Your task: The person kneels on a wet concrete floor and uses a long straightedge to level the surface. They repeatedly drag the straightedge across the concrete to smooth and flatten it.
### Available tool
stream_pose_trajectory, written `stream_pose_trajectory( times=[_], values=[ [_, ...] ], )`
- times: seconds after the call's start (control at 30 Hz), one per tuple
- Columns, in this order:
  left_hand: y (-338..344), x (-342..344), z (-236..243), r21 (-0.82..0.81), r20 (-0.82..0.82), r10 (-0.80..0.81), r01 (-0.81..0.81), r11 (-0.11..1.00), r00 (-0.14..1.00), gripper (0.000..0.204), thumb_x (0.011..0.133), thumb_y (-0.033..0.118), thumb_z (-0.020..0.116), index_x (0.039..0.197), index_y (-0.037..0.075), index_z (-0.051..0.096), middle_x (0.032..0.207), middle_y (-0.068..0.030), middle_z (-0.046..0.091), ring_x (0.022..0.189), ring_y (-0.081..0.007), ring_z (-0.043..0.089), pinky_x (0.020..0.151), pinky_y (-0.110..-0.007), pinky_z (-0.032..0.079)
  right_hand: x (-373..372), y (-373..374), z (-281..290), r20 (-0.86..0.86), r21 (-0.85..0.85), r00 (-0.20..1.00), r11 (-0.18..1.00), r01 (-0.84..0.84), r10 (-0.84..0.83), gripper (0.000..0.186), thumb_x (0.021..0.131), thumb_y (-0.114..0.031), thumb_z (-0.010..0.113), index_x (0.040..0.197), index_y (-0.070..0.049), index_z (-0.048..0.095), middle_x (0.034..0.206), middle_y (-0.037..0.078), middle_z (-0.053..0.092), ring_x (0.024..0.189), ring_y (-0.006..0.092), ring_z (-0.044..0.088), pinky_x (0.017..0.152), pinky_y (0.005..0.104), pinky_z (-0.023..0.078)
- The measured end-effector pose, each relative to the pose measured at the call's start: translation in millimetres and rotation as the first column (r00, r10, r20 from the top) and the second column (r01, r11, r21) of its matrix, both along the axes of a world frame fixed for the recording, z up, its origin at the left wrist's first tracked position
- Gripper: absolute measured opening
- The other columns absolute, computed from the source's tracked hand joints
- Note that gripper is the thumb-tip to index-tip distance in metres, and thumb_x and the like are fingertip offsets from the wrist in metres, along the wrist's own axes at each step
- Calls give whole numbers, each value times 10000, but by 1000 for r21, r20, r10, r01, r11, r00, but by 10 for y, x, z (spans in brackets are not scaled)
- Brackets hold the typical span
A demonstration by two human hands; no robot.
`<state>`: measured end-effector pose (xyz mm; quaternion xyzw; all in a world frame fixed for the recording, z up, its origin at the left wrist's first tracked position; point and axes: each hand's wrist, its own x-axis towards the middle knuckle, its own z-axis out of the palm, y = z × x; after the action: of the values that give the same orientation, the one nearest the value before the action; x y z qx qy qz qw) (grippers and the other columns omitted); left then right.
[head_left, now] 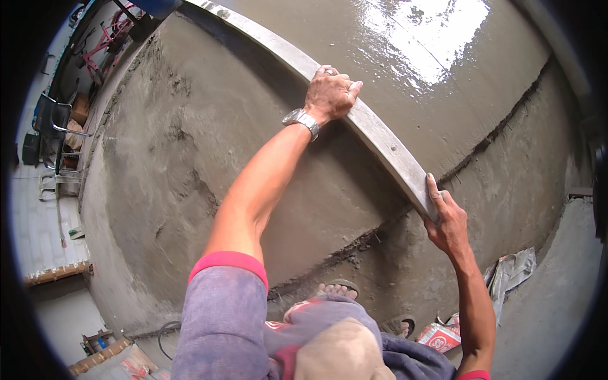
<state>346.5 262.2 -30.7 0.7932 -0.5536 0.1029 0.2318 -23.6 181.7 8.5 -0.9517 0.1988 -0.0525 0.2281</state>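
A long, pale grey straightedge [392,151] runs from the far left toward the near right over wet grey concrete [247,120]. My left hand [330,96], below a metal watch [301,120], is wrapped over its middle part. At the near end my right hand [447,223] grips the bar, its thumb and fingers on the end. Smooth, glossy concrete [354,38] lies on the far right side of the bar. On the left the surface is duller, with rough patches. The underside of the bar is hidden.
A ragged edge [354,249] crosses the concrete just ahead of my sandalled feet [337,289]. Crumpled paper sacks [441,334] lie at the lower right. A black chair [52,130] and a pink bicycle [104,47] stand along the far left.
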Motion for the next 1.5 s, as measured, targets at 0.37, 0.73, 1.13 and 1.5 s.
stream_pose_trajectory(
  times=[0.37,0.73,1.13,1.5],
  values=[
    [146,19,36,24,24,21,-22,999,999,426,978,367,538,706,67,673,725,-96,663,826,-300,628,1033,-421,386,19,104,25,-41,-9,999,1000,-24,24,933,701,-21,689,1548,-203,345,944,129,577,840,326,623,718,431,537],
    [292,103,109,88,28,64,-66,994,998,439,979,360,539,662,78,654,712,-102,652,842,-294,627,1040,-423,393,108,234,4,-28,-22,998,998,-59,58,946,691,-48,704,1551,-191,337,946,124,558,820,323,613,703,437,530],
    [448,216,31,64,-26,57,-56,996,998,416,973,333,542,654,104,679,714,-38,654,835,-248,633,1047,-410,380,170,390,36,-9,21,997,997,-81,81,917,687,-39,692,1536,-135,360,939,130,560,846,320,612,703,428,537],
    [567,188,40,106,-5,49,-48,993,999,411,977,321,532,658,109,681,740,-44,661,857,-251,629,1043,-408,380,163,502,-6,-48,23,994,995,-101,102,951,681,-37,692,1552,-151,327,956,131,555,844,327,604,697,440,528]
  ],
)
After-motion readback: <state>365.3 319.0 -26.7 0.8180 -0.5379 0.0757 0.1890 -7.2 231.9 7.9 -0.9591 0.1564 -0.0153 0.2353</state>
